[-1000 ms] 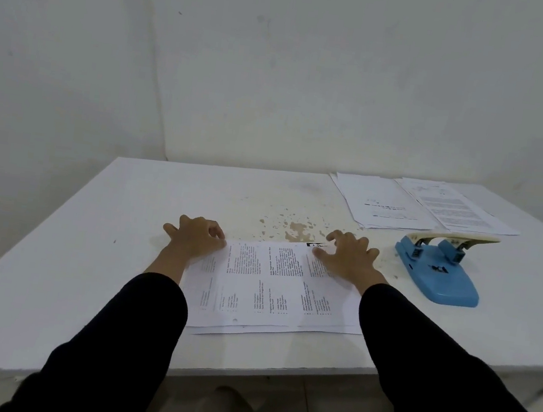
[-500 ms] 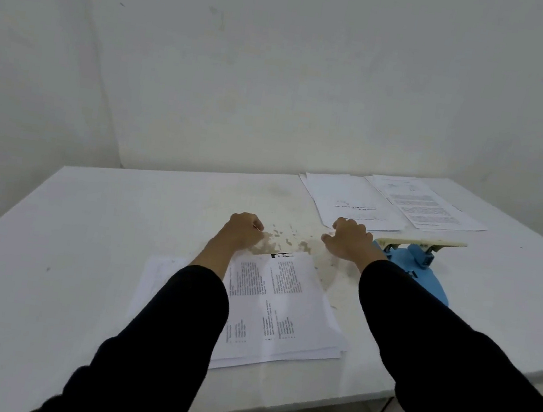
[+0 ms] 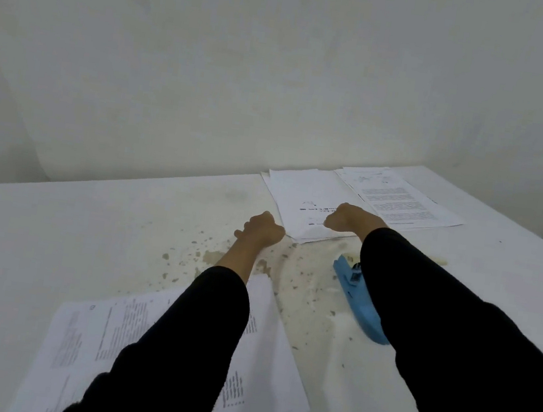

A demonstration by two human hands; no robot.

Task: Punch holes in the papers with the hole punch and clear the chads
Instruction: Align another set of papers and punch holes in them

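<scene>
A stack of printed papers (image 3: 263, 360) lies near the table's front edge, partly under my left sleeve. The blue hole punch (image 3: 355, 296) sits to its right, mostly hidden by my right sleeve. Two more paper stacks lie at the far right: a mostly blank one (image 3: 299, 192) and a printed one (image 3: 402, 199). My left hand (image 3: 261, 230) hovers at the blank stack's near left corner with its fingers curled under. My right hand (image 3: 353, 218) is over that stack's near edge, fingers hidden behind its back. Whether either hand holds paper does not show.
The white table (image 3: 53, 229) stands in a corner between two plain walls. Brownish specks and stains (image 3: 208, 256) are scattered on its middle, between the near stack and the far stacks. The table's right edge runs close behind the printed stack.
Both hands have left the near stack and reached forward and right to the far blank stack. The camera has turned right, and the hole punch is now under my right arm.
</scene>
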